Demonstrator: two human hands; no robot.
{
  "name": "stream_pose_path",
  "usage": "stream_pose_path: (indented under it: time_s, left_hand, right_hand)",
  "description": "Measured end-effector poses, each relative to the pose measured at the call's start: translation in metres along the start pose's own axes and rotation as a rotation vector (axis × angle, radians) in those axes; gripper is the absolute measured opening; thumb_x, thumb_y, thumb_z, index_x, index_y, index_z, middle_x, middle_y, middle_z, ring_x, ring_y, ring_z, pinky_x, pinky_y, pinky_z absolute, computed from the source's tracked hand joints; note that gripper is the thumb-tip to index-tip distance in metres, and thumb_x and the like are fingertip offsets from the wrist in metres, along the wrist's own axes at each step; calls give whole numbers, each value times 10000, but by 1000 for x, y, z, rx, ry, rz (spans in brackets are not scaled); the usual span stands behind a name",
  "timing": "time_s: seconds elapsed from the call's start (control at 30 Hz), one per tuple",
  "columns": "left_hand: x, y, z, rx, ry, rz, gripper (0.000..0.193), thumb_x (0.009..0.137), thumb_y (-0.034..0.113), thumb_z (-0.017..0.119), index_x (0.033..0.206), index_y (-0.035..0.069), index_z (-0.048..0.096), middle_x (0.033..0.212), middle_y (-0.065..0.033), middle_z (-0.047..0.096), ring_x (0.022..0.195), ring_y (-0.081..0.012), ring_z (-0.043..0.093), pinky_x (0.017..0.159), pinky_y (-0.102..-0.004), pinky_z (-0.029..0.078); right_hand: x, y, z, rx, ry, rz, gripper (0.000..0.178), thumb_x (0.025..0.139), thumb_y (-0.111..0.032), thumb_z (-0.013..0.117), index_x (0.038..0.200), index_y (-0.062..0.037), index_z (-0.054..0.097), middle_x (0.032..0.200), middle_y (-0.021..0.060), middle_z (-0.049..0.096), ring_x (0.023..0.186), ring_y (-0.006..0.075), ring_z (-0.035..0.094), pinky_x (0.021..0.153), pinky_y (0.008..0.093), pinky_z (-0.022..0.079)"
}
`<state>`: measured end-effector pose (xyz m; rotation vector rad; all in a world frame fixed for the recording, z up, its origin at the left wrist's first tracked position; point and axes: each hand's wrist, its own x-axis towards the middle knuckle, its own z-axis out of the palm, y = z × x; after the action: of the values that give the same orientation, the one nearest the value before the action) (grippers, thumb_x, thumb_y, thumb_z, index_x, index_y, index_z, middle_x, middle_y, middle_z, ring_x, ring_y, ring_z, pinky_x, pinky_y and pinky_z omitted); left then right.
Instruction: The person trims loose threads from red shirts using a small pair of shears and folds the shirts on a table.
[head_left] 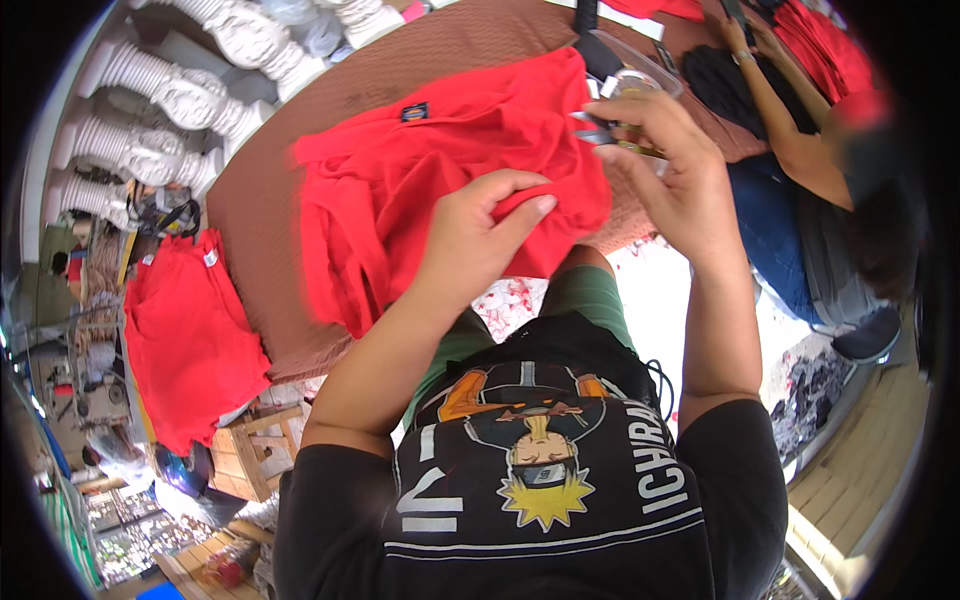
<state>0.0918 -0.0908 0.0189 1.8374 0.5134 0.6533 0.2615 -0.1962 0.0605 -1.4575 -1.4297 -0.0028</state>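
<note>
A red garment (390,180) with a small dark neck label (414,112) lies spread and rumpled across the table in front of me. My left hand (485,225) is closed on its near part, with a fold of cloth between thumb and fingers. Just right of the garment's edge, my right hand (672,165) grips a small pair of thread snips (598,130). Their metal blades point left toward the cloth, and part of the handle is hidden by my fingers.
A brown textured cloth (270,190) covers the table. Behind the snips stands a clear plastic box (640,70). More red garments (190,340) are piled at the left. White ornate balusters (180,90) line the far left. At the right another person (810,150) handles dark cloth (735,95).
</note>
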Motion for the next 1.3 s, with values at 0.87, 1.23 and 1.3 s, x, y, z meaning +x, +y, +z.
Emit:
stream_pose_path:
  time_s: [0.87, 1.23, 1.3]
  left_hand:
    - [1, -124, -201, 27, 313, -411, 385, 825, 186, 676, 1135, -14, 563, 952, -42, 646, 849, -118, 613, 756, -228, 474]
    - [2, -8, -343, -434, 708, -23, 686, 872, 609, 454, 1246, 35, 490, 1249, -142, 547, 1139, -321, 530, 991, -460, 405]
    - [-7, -58, -335, -649, 546, -259, 793, 829, 719, 385, 1213, 38, 514, 1214, -139, 571, 1106, -290, 553, 954, -452, 433]
  right_hand:
    - [9, 126, 99, 188, -338, 659, 281, 814, -299, 710, 889, -39, 634, 639, -2, 569, 565, 73, 494, 519, 259, 395]
    - [162, 69, 55, 461, 316, 335, 192, 877, -171, 616, 1009, -32, 601, 795, 3, 590, 599, 93, 504, 530, 206, 403]
    - [139, 109, 45, 232, 193, 256, 276, 888, -302, 603, 931, -32, 638, 738, 8, 607, 551, 70, 460, 567, 217, 386]
